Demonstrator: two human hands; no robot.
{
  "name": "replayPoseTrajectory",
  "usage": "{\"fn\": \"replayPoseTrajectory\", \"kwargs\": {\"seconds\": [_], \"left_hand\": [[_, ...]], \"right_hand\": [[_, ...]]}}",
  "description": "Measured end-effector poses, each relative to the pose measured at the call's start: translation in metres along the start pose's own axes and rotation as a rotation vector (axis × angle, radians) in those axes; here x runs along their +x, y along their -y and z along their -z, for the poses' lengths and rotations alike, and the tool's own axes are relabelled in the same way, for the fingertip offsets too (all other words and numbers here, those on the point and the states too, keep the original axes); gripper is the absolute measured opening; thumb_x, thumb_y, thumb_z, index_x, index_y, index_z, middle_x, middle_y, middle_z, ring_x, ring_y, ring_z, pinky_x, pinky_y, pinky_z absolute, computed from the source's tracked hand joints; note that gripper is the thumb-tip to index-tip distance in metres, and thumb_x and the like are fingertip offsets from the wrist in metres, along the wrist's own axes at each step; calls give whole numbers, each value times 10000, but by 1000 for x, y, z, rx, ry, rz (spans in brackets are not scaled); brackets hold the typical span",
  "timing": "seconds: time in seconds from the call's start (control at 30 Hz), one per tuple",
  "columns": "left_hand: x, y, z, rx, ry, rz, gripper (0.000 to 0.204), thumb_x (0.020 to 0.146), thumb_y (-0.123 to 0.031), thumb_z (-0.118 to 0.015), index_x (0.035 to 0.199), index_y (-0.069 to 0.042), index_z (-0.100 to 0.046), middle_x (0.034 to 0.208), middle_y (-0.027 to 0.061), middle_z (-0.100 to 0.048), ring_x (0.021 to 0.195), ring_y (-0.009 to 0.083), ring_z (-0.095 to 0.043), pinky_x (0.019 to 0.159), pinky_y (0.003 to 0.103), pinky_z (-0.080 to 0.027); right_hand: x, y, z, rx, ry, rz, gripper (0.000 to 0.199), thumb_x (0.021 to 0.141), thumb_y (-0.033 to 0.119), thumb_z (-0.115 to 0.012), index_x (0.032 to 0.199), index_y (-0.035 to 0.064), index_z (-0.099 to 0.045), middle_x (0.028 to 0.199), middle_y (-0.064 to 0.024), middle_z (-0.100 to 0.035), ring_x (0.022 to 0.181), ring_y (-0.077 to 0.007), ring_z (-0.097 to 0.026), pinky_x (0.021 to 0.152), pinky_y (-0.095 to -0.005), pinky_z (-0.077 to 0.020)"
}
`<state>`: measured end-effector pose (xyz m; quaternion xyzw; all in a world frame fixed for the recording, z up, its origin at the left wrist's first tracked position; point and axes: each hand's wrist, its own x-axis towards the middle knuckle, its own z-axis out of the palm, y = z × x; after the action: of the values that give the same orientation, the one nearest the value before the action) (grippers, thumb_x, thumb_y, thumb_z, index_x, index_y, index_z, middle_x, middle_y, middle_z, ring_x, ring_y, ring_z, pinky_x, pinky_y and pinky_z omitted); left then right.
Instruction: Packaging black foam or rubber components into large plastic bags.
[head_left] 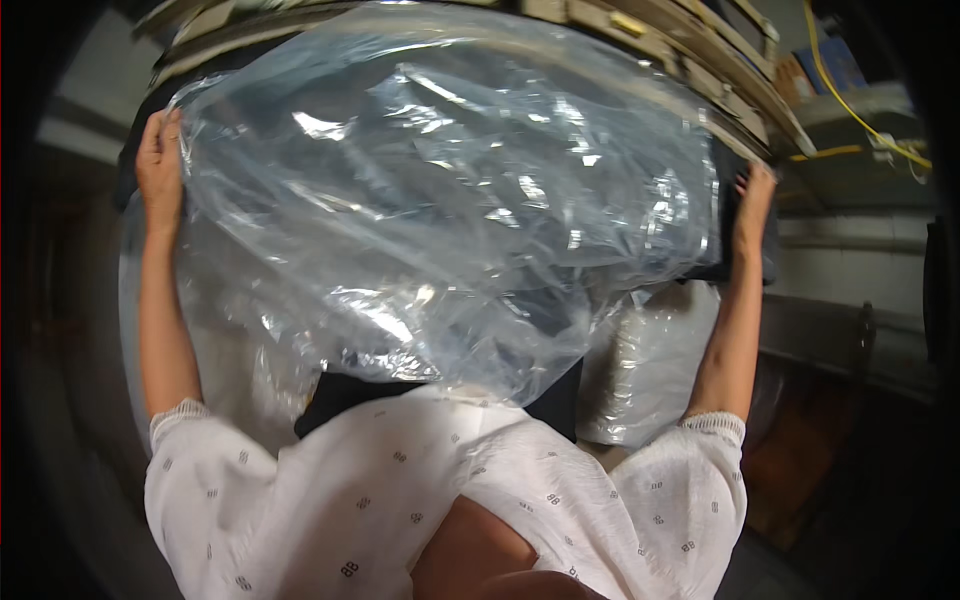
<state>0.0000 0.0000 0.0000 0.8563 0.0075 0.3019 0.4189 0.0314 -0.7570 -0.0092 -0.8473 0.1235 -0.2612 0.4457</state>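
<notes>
A large sheet of clear plastic film (pixel 450 190), creased and shiny, spreads in front of me from side to side and hangs down against my front. Under it lies a wide black item (pixel 712 262), whose dark edges show at both ends; it looks like fabric. My left hand (pixel 160 170) is closed on the film's far left corner, fingers curled over the edge. On the right, just past the film's edge, my right hand (pixel 754 200) has its fingers bent around the black item's side. Its fingertips are partly hidden.
Wooden slats (pixel 690 55) run along the far side. A plastic-wrapped, whitish bundle (pixel 645 370) sits below the film on the right. A yellow cable (pixel 830 85) hangs at the far right, near a blue box (pixel 835 62) on a shelf.
</notes>
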Motion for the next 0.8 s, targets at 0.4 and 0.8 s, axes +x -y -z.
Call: {"fn": "replayPoseTrajectory", "kwargs": {"seconds": [0.4,0.8], "left_hand": [[-227,-22,-163,-34,938,456,498,731,-214,-677,1140,-3,-488,885,182,-586,827,326,-575,737,382,-453],[-266,68,249,743,112,622,487,873,-378,-494,1188,-9,-543,1179,165,-574,1108,315,-535,963,395,-401]], "right_hand": [[11,-25,27,-143,-42,37,519,926,378,-486,1154,-86,-453,1099,-160,-520,899,-229,-550,773,-310,-449],[36,-81,40,-587,-10,635,507,907,367,-519,1166,-69,-522,1131,-199,-516,917,-237,-565,820,-329,-448]]}}
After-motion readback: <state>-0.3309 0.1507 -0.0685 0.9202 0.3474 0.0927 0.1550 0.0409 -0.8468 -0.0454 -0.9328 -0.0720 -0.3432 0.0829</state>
